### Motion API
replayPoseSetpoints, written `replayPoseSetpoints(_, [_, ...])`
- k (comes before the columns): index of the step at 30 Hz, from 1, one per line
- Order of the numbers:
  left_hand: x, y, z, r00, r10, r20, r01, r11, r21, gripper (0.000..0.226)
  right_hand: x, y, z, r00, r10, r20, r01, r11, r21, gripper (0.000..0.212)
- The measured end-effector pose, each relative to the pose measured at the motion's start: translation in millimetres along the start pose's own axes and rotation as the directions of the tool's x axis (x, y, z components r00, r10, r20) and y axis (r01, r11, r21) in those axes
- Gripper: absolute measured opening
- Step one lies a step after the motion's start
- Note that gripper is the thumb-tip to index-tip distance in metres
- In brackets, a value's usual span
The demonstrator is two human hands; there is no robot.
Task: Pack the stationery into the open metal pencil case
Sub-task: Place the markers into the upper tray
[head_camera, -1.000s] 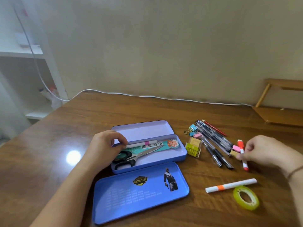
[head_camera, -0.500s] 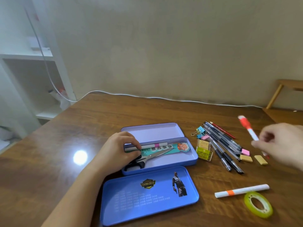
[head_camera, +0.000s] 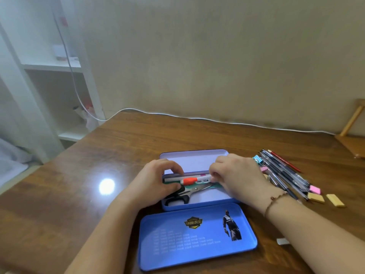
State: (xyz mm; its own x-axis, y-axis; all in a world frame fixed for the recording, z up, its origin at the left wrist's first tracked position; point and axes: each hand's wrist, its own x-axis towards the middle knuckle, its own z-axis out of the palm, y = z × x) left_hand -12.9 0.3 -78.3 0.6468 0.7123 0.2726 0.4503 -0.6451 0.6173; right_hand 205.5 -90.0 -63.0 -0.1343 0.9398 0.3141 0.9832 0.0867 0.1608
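I had both hands over the open case (head_camera: 197,203), which sat on the table (head_camera: 59,194) slightly right of centre. Its hinged lid (head_camera: 194,160) lay back on the far side. A separate blue tray (head_camera: 195,236) rested just near of the case, touching its near wall.

My right hand (head_camera: 235,175) reached in from the right, fingers pinched on the white end of an orange-capped marker (head_camera: 194,179). The marker lay along the far wall of the case, cap pointing left. My left hand (head_camera: 156,184) rested on the left end of the case, fingers curled down; its thumb touched the black handles of the scissors (head_camera: 183,194). Whether it gripped anything I could not tell.

Inside the case, the scissors lay with handles at the near left and blades pointing right. A green ruler (head_camera: 205,184) lay between scissors and marker, mostly covered. A white pen (head_camera: 171,179) lay against the far wall, beside the marker.

Right of the case, a bundle of pens (head_camera: 284,171) lay on the table, with a red pencil (head_camera: 284,161) on its far side. A blue clip (head_camera: 256,158) sat at the bundle's far-left end. A pink eraser (head_camera: 315,189) and two yellow erasers (head_camera: 316,198) lay at the bundle's near end. A white cable (head_camera: 197,118) ran along the far table edge.
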Motion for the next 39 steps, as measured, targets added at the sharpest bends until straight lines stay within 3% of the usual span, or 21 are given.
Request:
replayPoseSetpoints(8, [4.2, -9.2, 4.8, 0.998, 0.058, 0.007, -0.058, 0.998, -0.011, 0.01, -1.9, -0.7, 2.1, 0.993, 0.109, 0.049, -0.119, 0.946, 0.3, 0.007])
replayPoseSetpoints(17, [4.5, -10.4, 6.6, 0.998, 0.054, 0.011, -0.054, 0.999, -0.008, 0.017, -23.0, 5.7, -6.6, 0.964, 0.23, 0.136, -0.266, 0.873, 0.41, 0.011])
replayPoseSetpoints(23, [4.1, -10.9, 7.1, 0.999, 0.052, 0.006, -0.052, 0.999, -0.01, 0.017, -39.7, 6.2, -13.6, 0.976, 0.156, 0.15, -0.206, 0.885, 0.418, 0.008])
replayPoseSetpoints(25, [3.7, -10.9, 7.1, 0.999, 0.053, 0.008, -0.053, 0.999, -0.003, 0.016, -41.8, 16.9, -16.9, 0.98, 0.18, 0.08, -0.197, 0.888, 0.415, 0.009])
replayPoseSetpoints(28, [1.9, -9.4, 6.0, 0.999, 0.047, -0.021, -0.048, 0.998, -0.04, 0.018, -47.6, 50.1, -25.6, 0.91, 0.415, -0.006, -0.396, 0.871, 0.29, 0.006])
replayPoseSetpoints(31, [0.9, -6.0, 4.1, 0.998, 0.062, 0.001, -0.062, 0.996, -0.058, 0.017, -52.9, 79.0, -30.7, 0.802, 0.585, 0.117, -0.597, 0.787, 0.154, 0.008])
replayPoseSetpoints(35, [-0.8, -4.5, 4.5, 0.99, 0.09, 0.105, -0.094, 0.995, 0.037, 0.006, -53.1, 94.2, -33.4, 0.727, 0.629, 0.276, -0.675, 0.728, 0.117, 0.012])
replayPoseSetpoints(39, [-0.5, -5.7, 5.5, 0.99, 0.075, 0.117, -0.082, 0.995, 0.055, 0.006, -65.4, 106.2, -44.1, 0.644, 0.662, 0.383, -0.74, 0.666, 0.093, 0.013])
